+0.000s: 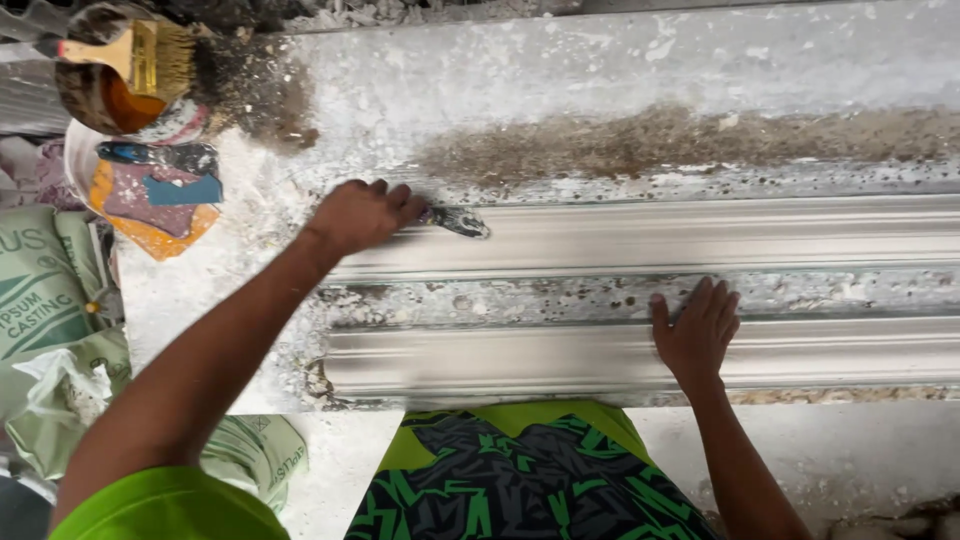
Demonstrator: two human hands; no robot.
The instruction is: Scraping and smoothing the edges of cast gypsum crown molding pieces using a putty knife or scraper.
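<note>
Mostly hidden scraper (457, 221) in clamped left hand (362, 214); right hand (697, 331) flat, grip apart.

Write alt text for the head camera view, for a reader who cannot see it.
A person's left hand holds a small plaster-caked tool against the far grey moulding strip, while the right hand rests flat on the near moulding strip. A brush lies across a bowl at upper left.

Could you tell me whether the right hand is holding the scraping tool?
No: the right hand lies flat and empty on the near plaster moulding, while the left hand grips the scraping tool.
</note>
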